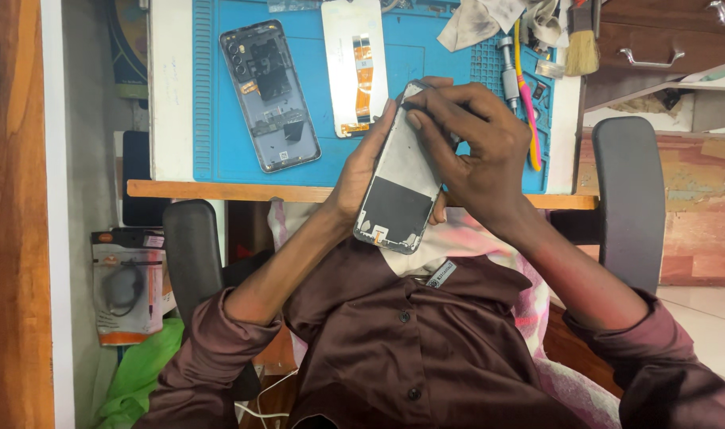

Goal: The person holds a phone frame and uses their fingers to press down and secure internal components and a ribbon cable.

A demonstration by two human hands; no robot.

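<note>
You are cradling the phone frame (400, 176) in your left hand (361, 171), its grip grasping the frame's edge and tilting it above the desk (219, 190) edge so the inner face is showing. Your right hand (475, 151) is clenching over its top corner, fingertips pressing there, while the opened phone body (269, 95) and screen panel (355, 65) are lying on the blue mat (219, 151), out of the way.

Both forearms angle inward. The left hand (361, 171) cups from the side; the right hand (469, 147) curls over, fingertips apparently pinched together.
</note>
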